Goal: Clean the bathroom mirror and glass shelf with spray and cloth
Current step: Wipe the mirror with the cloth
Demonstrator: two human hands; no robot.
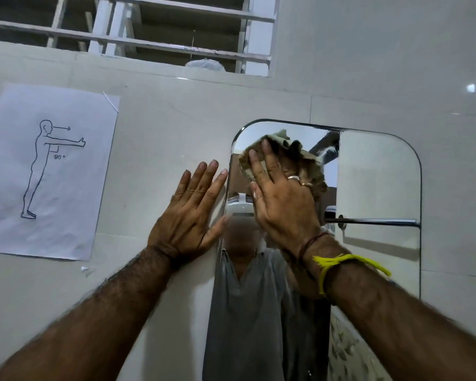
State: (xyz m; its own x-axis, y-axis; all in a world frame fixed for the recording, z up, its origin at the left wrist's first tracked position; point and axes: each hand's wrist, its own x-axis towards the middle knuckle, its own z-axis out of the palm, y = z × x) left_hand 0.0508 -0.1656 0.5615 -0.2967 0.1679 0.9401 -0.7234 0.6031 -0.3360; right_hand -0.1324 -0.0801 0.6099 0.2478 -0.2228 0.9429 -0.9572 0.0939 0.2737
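The mirror (377,171), a tall pane with rounded upper corners, is fixed to a pale tiled wall (162,127) and serves as the reference for all positions below. The right hand (280,199) lies flat against the upper left part of the mirror, fingers extended, pressing a tan cloth (279,143) to the glass; the cloth is bunched, projecting beyond the fingertips and toward the mirror's top edge. Two rings are visible on this hand, and the wrist carries a dark thread and a yellow thread band (341,264). The left hand (187,213) is empty and open, palm flat on the wall just beside the mirror's left edge, fingers spread and pointing upward, with the thumb touching or overlapping that edge. Reflected in the mirror's right half is a chrome rail (377,222) running horizontally. To the left of the mirror, well apart, a paper sheet (50,171) is stuck to the wall, bearing a line drawing of a standing figure with one arm raised and the mark "90°". Above the mirror is a window (149,34) with white bars. No spray bottle or glass shelf is identifiable in this view.
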